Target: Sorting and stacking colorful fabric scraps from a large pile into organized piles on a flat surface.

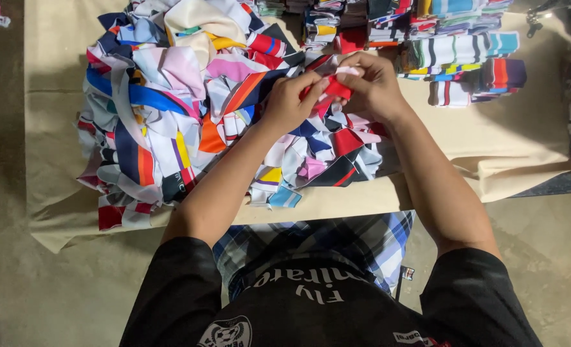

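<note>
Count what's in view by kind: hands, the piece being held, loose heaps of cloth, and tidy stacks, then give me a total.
Hands: 2, left hand and right hand
Red cloth piece pinched between both hands: 1
Loose heap of mixed-colour cloth pieces: 1
Area of folded striped stacks: 1; separate stacks can't be told apart
Total: 5

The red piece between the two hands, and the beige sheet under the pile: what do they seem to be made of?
The red piece, pinched by the left hand and right hand, looks like thin soft fabric, perhaps knit; it folds limply. The beige sheet seems to be matte woven cloth, since it creases and drapes over the edge. The pile looks like similar printed fabric scraps.
</note>
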